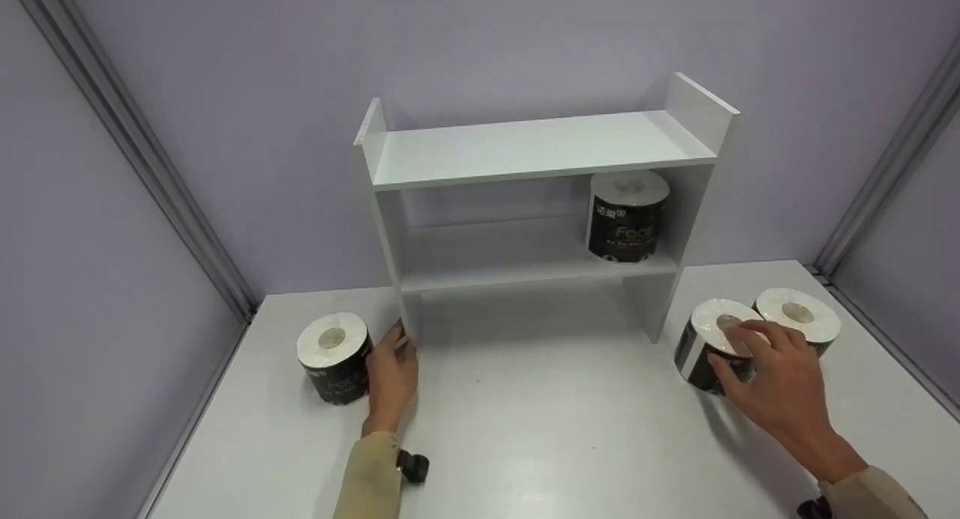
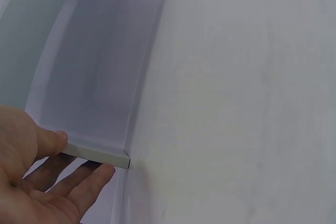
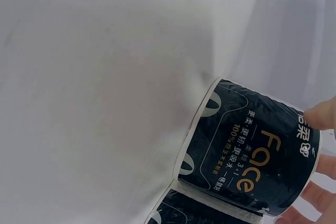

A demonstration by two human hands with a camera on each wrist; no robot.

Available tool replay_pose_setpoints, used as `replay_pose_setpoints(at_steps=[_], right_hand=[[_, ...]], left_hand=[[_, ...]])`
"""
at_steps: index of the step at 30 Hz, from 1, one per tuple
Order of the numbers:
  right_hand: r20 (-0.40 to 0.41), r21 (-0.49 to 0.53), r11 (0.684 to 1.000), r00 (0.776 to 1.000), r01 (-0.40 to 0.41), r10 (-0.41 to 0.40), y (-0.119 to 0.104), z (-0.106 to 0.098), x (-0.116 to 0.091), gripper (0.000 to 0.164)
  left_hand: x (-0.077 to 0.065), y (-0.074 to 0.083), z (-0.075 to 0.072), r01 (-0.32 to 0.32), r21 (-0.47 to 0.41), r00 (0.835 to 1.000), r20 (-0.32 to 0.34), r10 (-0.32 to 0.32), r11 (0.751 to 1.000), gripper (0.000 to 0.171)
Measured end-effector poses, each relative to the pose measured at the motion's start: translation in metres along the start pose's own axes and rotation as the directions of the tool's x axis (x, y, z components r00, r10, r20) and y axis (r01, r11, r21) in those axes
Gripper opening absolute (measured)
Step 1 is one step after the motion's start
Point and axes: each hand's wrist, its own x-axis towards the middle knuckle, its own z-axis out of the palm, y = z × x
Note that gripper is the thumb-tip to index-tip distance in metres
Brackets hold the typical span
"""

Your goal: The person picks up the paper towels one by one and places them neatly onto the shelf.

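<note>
A white two-tier shelf (image 1: 540, 148) stands against the back wall. My left hand (image 1: 393, 376) grips the lower front edge of its left side panel (image 2: 97, 154), thumb on one face and fingers on the other. My right hand (image 1: 784, 380) holds a toilet paper roll (image 3: 247, 150) by its upper end, thumb on the near side and fingers over the top. That roll is wrapped in black plastic printed "Face" and stands upright on the table. Another toilet paper roll (image 1: 799, 313) is right beside it, partly hidden by the hand.
One toilet paper roll (image 1: 628, 219) stands on the middle board at the shelf's right end. Another roll (image 1: 335, 358) stands on the white table (image 1: 517, 429), left of my left hand. Grey metal posts (image 1: 142, 144) mark the booth corners.
</note>
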Motion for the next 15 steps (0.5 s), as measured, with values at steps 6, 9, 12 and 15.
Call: replay_pose_setpoints(at_steps=[6,9,12,15], right_hand=[[-0.027,-0.018,0.999,0.999,0.032,-0.032,-0.0007,0.0027,0.0005,0.045],[-0.040,-0.035,0.998,0.998,0.045,-0.046,-0.0012,0.0046,0.0003,0.046],[-0.045,-0.051,0.999,0.999,0.020,-0.022,-0.0029,0.0059,0.0000,0.046],[-0.039,-0.071,0.997,0.999,-0.026,0.023,-0.0051,0.0062,-0.0007,0.047]], left_hand=[[0.0004,-0.0002,-0.0009,0.002,0.012,1.000,-0.001,-0.002,1.000,0.047],[0.0000,-0.0005,-0.0010,-0.007,0.016,1.000,-0.003,0.007,1.000,0.047],[0.0004,-0.0008,-0.0004,-0.014,0.010,1.000,-0.007,0.014,1.000,0.047],[0.0012,-0.0007,0.0003,-0.013,0.001,1.000,-0.012,0.013,1.000,0.048]])
